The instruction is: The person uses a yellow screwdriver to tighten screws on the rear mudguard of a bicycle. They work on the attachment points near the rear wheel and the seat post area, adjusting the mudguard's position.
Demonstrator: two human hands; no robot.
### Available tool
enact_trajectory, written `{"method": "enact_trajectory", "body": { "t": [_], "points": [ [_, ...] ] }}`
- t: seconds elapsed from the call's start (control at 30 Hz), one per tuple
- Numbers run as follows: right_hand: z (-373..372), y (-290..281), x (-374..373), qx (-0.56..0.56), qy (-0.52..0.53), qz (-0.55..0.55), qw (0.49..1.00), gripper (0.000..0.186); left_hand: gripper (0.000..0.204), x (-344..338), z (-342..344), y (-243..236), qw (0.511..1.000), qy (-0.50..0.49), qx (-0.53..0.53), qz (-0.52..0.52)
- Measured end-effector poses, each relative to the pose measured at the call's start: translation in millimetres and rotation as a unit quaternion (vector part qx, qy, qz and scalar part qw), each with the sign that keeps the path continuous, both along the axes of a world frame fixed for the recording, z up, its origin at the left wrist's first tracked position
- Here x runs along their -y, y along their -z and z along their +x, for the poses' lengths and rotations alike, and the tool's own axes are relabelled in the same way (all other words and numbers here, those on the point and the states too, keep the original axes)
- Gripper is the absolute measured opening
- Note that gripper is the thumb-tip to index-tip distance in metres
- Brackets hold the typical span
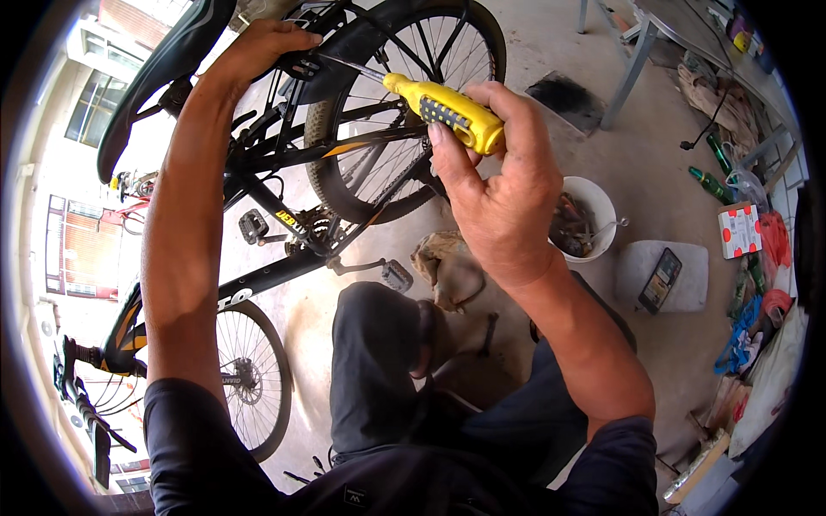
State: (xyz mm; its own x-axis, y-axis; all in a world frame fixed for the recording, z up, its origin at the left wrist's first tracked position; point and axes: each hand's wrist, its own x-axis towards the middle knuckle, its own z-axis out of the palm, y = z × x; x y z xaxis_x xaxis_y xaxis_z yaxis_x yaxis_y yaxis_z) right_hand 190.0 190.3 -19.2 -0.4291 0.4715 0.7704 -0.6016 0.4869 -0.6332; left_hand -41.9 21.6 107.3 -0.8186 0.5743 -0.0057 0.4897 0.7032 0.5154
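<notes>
A black bicycle with orange accents [284, 155] stands along the left side. My right hand [512, 185] grips the handle of a yellow screwdriver [447, 112] with dark dotted side panels. Its metal shaft points up and left, with the tip at a dark part close to my left thumb. My left hand [262, 47] is closed round a black part behind the saddle [142, 82], above the rear wheel [404, 112]. The thumb lies along the top; the other fingers are mostly hidden, as is exactly what they hold.
On the floor to the right are a white bucket [609, 199] with odds and ends and a pale block [632, 267] bearing a phone [660, 279]. A rag [447, 267] and a dark tool [489, 335] lie by my legs. A metal-legged table [632, 73] stands at far right.
</notes>
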Motion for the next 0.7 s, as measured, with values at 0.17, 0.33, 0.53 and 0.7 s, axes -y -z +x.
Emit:
{"method": "enact_trajectory", "body": {
  "t": [0.17,0.33,0.53,0.7],
  "points": [
    [-1.6,5.0,0.0,0.028,-0.017,-0.038,0.999,0.032,0.029,0.3,-1.5,-1.1,1.000,-0.006,0.017,0.000],
    [1.6,5.7,-4.9,0.093,-0.002,-0.016,0.996,0.028,0.028,1.3,-2.1,0.6,1.000,-0.010,0.013,0.001],
    [1.2,4.4,-1.9,0.070,0.015,-0.019,0.997,0.030,0.028,1.4,-1.9,1.7,1.000,-0.005,-0.027,-0.014],
    [0.9,1.8,0.2,0.022,-0.019,-0.050,0.998,0.032,0.030,6.1,-11.5,2.7,1.000,-0.018,-0.002,-0.016]
  ]
}}
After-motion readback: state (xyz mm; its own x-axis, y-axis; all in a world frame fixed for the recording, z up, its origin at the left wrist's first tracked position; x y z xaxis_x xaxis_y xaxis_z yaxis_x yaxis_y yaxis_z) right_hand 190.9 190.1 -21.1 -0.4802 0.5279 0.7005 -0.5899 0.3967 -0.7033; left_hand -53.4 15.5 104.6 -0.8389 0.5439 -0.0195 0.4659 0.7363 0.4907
